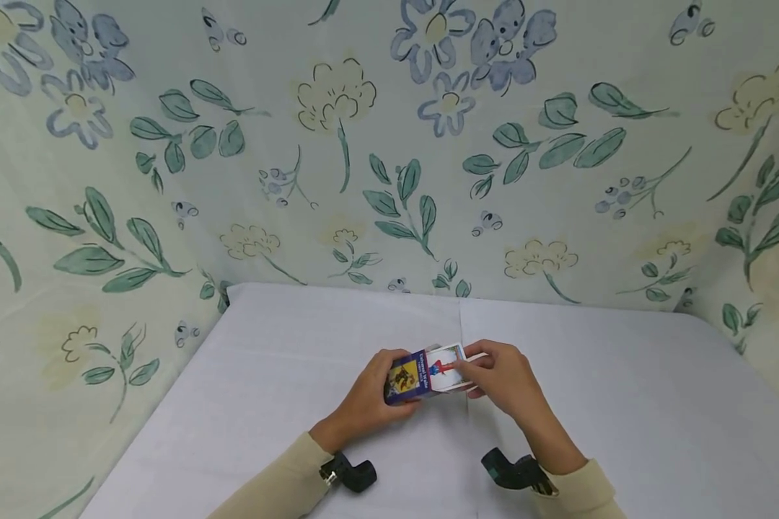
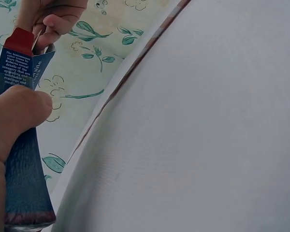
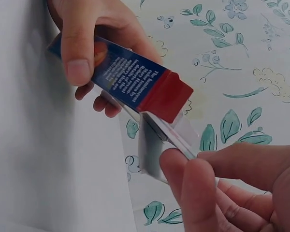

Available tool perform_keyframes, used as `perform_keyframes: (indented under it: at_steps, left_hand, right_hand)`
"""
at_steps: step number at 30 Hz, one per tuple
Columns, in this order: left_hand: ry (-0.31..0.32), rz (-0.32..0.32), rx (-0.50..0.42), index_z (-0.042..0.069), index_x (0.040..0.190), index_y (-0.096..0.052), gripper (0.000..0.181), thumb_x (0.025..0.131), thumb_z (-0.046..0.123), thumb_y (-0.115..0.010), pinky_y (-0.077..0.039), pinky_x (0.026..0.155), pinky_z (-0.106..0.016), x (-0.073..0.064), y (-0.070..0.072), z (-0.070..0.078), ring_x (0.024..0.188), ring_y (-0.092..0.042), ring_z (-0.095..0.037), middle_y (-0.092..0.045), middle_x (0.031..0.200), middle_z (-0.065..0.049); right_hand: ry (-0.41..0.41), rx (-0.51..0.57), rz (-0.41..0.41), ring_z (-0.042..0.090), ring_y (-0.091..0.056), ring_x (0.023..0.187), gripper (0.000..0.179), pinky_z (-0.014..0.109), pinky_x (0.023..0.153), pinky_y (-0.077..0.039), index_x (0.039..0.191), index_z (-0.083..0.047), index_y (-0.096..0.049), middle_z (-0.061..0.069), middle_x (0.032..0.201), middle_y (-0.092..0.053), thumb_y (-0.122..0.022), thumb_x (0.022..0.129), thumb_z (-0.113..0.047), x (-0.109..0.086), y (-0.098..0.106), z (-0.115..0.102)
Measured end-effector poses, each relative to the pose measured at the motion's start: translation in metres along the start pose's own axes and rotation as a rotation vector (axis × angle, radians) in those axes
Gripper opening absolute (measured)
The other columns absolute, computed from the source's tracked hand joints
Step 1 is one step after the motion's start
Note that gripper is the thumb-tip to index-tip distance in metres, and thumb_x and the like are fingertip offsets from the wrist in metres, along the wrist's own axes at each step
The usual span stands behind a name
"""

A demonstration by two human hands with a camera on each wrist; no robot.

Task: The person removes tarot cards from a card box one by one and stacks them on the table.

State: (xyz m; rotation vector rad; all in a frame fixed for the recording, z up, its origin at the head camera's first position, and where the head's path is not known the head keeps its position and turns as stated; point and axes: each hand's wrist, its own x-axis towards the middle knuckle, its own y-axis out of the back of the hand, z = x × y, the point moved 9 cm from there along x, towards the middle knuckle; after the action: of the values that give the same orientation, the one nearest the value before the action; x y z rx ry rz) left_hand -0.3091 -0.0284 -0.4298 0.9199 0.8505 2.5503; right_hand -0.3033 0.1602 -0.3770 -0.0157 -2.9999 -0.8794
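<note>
Head view gives us the left grip (image 1: 370, 389) clamped round the Universal Waite tarot deck box (image 1: 405, 378), while the right grip (image 1: 503, 375) pinches at a card (image 1: 443, 366) with a red-and-blue figure, standing partly out of the box's right end. We hold both over the middle of the white-covered counter (image 1: 298, 339). Its surface spreads well to either side of us; the far edge lies well beyond the box, and floral cloth (image 1: 344, 166) rises behind it and along both sides. A crease (image 1: 462, 324) runs down the covering near the right grip.

Left wrist view adds the box's printed narrow side, a red end flap (image 2: 20, 41) and a reddish strip (image 2: 135, 66) along the white surface's edge. Right wrist view shows us thin edges between the right fingertips, though we cannot count the layers. Nearest in the way, black wrist mounts (image 1: 357, 474) jut inward from beige sleeves (image 1: 282, 479), well apart from each other.
</note>
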Motion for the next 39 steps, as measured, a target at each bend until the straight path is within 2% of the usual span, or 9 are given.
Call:
perform_keyframes:
  at_steps: [8,15,19,26,33,39]
  left_hand:
    - [0.004,0.009,-0.003,0.016,0.138,-0.039,0.076,0.076,0.031,-0.082,-0.045,0.093,-0.031,0.0,0.0,-0.001,0.11,-0.046,-0.008,-0.048,0.126,0.004]
    - [0.006,0.018,-0.025,0.021,0.138,-0.038,0.076,0.076,0.034,-0.081,-0.044,0.093,-0.031,0.001,0.001,-0.001,0.109,-0.047,-0.008,-0.047,0.126,0.006]
    - [0.025,0.008,-0.029,0.02,0.138,-0.038,0.076,0.077,0.033,-0.081,-0.044,0.093,-0.031,0.0,0.0,-0.002,0.11,-0.047,-0.008,-0.047,0.126,0.006]
    - [0.028,0.027,-0.042,0.02,0.139,-0.038,0.076,0.077,0.034,-0.08,-0.044,0.093,-0.032,-0.001,0.001,-0.003,0.111,-0.047,-0.009,-0.047,0.128,0.005]
    - [0.023,0.028,-0.068,0.02,0.139,-0.037,0.075,0.078,0.033,-0.08,-0.045,0.093,-0.032,0.0,0.001,-0.002,0.11,-0.048,-0.011,-0.047,0.129,0.003]
    - [0.045,0.049,-0.083,0.017,0.138,-0.039,0.075,0.078,0.03,-0.08,-0.045,0.092,-0.033,0.0,0.002,-0.003,0.11,-0.049,-0.011,-0.049,0.129,-0.001]
  right_hand:
    - [0.012,-0.011,-0.014,0.017,-0.066,0.058,0.029,0.029,0.061,-0.054,0.109,0.0,-0.064,0.01,0.087,-0.072,-0.071,0.088,-0.019,0.002,0.005,0.0]
    - [0.018,0.0,0.024,0.018,-0.065,0.061,0.031,0.028,0.061,-0.055,0.113,0.0,-0.063,0.012,0.091,-0.072,-0.069,0.089,-0.02,0.003,0.016,0.001]
    - [0.013,0.005,0.045,0.019,-0.066,0.064,0.032,0.028,0.061,-0.055,0.114,0.0,-0.062,0.015,0.096,-0.071,-0.068,0.09,-0.02,0.002,0.023,0.002]
    - [0.016,0.034,0.063,0.026,-0.069,0.072,0.033,0.028,0.062,-0.055,0.117,0.001,-0.06,0.018,0.1,-0.07,-0.066,0.092,-0.02,0.003,0.035,0.004]
    - [0.041,0.045,0.093,0.023,-0.068,0.07,0.033,0.027,0.063,-0.055,0.119,0.001,-0.06,0.017,0.098,-0.069,-0.064,0.094,-0.02,0.003,0.047,0.002]
    - [0.013,0.05,0.128,0.026,-0.068,0.075,0.034,0.029,0.064,-0.056,0.122,-0.001,-0.059,0.018,0.104,-0.067,-0.061,0.095,-0.022,0.003,0.056,0.005]
